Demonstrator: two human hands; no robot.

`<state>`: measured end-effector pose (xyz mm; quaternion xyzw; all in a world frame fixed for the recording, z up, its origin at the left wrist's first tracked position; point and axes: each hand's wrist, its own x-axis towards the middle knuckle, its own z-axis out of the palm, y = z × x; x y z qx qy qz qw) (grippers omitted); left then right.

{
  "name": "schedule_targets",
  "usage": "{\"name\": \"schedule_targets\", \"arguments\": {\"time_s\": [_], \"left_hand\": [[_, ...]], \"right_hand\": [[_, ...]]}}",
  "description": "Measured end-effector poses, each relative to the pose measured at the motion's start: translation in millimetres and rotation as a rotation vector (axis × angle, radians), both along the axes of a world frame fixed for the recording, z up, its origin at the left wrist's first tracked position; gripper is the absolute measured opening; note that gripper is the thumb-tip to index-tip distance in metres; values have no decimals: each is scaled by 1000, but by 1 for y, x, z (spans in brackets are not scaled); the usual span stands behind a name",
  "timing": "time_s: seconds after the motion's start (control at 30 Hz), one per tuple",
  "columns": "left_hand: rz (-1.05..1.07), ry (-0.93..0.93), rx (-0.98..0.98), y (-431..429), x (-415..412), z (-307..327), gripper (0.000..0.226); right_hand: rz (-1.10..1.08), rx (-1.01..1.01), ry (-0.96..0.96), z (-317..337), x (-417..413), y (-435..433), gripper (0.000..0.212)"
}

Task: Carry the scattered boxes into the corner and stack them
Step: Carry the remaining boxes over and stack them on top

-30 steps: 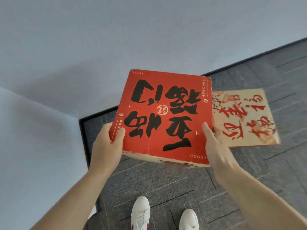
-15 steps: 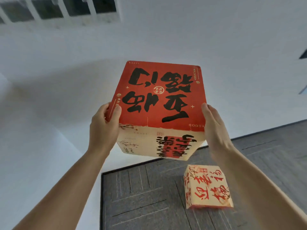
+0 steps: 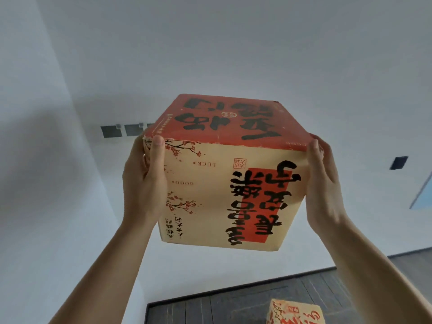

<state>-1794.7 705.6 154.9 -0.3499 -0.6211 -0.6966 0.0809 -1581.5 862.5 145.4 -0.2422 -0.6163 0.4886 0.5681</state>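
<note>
I hold a cardboard box (image 3: 224,183) with a red top, cream sides and large black characters, raised high in front of the white walls. My left hand (image 3: 145,183) presses flat against its left side, thumb on the front face. My right hand (image 3: 323,183) presses against its right side. A second cream box with red characters (image 3: 295,312) stands on the dark carpet at the bottom right, only its top showing, close to the wall corner.
Two white walls meet in a corner on the left (image 3: 77,118). A black baseboard (image 3: 233,288) runs along the grey carpet floor (image 3: 210,309). Dark wall plates (image 3: 121,130) sit behind the held box; another (image 3: 398,162) is at the right.
Both hands have lifted the box upward and the view has tilted up. The box's cream front face now shows, and the floor box has dropped to the frame's bottom edge.
</note>
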Motion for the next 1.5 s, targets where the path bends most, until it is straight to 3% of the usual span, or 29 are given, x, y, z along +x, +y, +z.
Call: {"name": "schedule_targets", "arguments": {"time_s": [0.2, 0.33, 0.57, 0.73, 0.87, 1.13, 1.5], "left_hand": [[197, 109, -21, -44, 8, 6, 55], [311, 138, -24, -77, 25, 5, 47], [583, 101, -41, -118, 79, 0, 40], [780, 64, -108, -156, 125, -14, 42], [924, 34, -127, -201, 161, -21, 47], [1217, 7, -146, -321, 243, -14, 51], [1632, 24, -74, -545, 388, 6, 53]], "right_hand": [[-13, 130, 1, 10, -5, -37, 48], [39, 171, -37, 14, -4, -49, 50], [305, 136, -60, 9, -7, -54, 40], [486, 145, -124, -4, -1, -71, 59], [639, 113, -140, -5, -2, -105, 50], [934, 92, -174, 2, 4, -218, 46], [1348, 61, -70, 16, 51, -480, 43]]}}
